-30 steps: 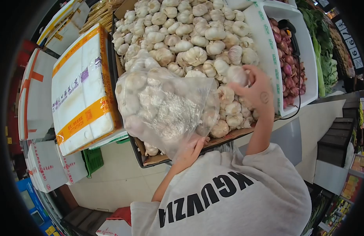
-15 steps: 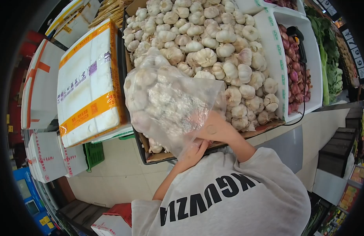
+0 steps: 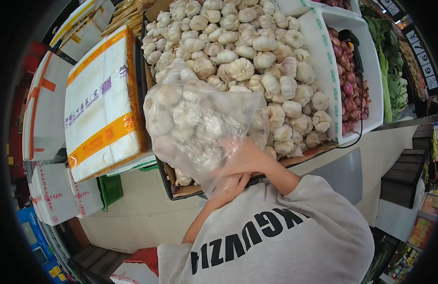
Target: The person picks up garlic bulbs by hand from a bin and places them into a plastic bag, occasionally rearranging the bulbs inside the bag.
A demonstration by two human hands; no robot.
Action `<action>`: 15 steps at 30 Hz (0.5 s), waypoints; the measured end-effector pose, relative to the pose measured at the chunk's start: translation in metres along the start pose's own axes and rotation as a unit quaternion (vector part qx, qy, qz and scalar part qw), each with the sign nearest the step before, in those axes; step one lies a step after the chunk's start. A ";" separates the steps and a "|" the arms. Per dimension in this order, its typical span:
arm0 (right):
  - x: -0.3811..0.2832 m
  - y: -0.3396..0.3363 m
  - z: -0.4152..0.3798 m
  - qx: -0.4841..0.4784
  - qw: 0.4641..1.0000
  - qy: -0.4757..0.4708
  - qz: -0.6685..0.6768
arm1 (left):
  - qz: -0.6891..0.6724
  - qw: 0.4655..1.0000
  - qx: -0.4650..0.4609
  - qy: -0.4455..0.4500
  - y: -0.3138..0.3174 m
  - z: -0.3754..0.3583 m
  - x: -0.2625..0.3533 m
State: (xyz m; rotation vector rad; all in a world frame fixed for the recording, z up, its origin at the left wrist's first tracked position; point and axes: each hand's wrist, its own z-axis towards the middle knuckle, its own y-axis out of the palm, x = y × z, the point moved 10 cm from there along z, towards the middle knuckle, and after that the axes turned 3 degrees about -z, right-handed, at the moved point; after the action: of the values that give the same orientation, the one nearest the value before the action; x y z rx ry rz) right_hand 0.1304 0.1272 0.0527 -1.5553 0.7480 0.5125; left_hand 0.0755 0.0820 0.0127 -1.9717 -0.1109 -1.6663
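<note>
A clear plastic bag, bulging with several garlic bulbs, hangs over the near edge of a big garlic pile. My left hand grips the bag's gathered plastic from below, at its near end. My right hand is pressed to the bag's mouth just above my left hand. Its fingers reach in behind the plastic and are hidden, so what they hold does not show. The pile lies in a cardboard crate.
A taped white foam box stands left of the crate, with more white boxes and a green crate below it. To the right, a white bin holds red onions and a black device. Leafy greens lie beyond.
A second ago my right hand held a garlic bulb over the right side of the pile. It has come down and left to the bag's mouth. My left hand still holds the bag.
</note>
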 end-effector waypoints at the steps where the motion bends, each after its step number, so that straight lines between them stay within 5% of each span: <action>1: 0.008 -0.010 -0.004 -0.032 0.999 0.038 -0.011 | -0.011 0.998 0.024 0.062 -0.005 0.002 0.017; 3: 0.004 -0.069 -0.020 0.069 0.987 -0.058 0.132 | -0.022 0.999 0.018 0.027 -0.006 0.004 0.010; 5: 0.039 -0.120 -0.042 0.171 0.969 0.061 0.169 | -0.030 1.000 0.006 0.000 -0.005 0.006 0.004; 7: 0.079 -0.170 -0.073 0.361 0.918 0.163 0.034 | -0.027 0.999 0.029 0.017 -0.007 0.007 0.007; 9: 0.091 -0.197 -0.086 0.470 0.869 0.154 -0.005 | -0.054 0.998 -0.015 -0.014 -0.002 0.006 -0.002; 11: 0.108 -0.203 -0.084 0.493 0.854 0.162 -0.036 | -0.078 0.994 -0.053 -0.051 0.006 0.005 -0.010; 13: 0.115 -0.201 -0.085 0.514 0.839 0.168 -0.062 | -0.024 0.997 0.011 0.079 -0.006 0.005 0.015; 15: 0.104 -0.198 -0.079 0.518 0.841 0.120 -0.101 | -0.027 0.997 0.016 0.076 -0.008 0.004 0.016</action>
State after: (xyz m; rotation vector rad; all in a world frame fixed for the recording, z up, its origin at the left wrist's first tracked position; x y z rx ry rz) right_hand 0.3358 0.0350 0.1276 -0.6444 0.8321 -0.2630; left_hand 0.0797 0.0860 0.0302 -1.8265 -0.1350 -1.8299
